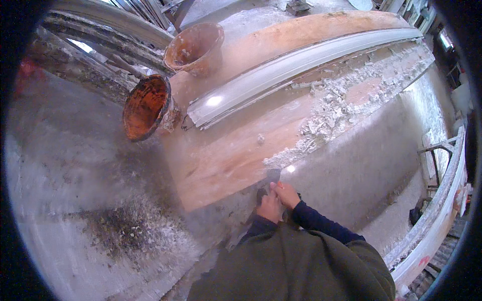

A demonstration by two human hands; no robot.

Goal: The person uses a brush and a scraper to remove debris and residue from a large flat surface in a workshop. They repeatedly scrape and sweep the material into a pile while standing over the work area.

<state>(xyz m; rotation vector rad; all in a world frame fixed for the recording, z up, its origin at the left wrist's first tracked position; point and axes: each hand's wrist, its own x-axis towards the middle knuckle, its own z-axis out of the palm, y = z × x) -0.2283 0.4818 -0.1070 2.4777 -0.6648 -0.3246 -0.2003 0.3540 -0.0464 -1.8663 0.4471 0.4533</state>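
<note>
Both my hands grip one flat metal scraper (273,175) at the near edge of a long brown workbench (226,160). My left hand (269,206) wraps the handle from below, and my right hand (287,194) presses on top of it, fingers closed. The blade tip touches the bench edge just below a band of dried white plaster crumbs (326,115). A long white moulded plaster strip (301,65) lies along the bench beyond the crumbs.
Two orange-brown buckets stand at the bench's left end, one upright (197,47), one tipped on its side (146,106). White debris (135,226) covers the grey floor at left. More long white mouldings (437,210) lean at the right.
</note>
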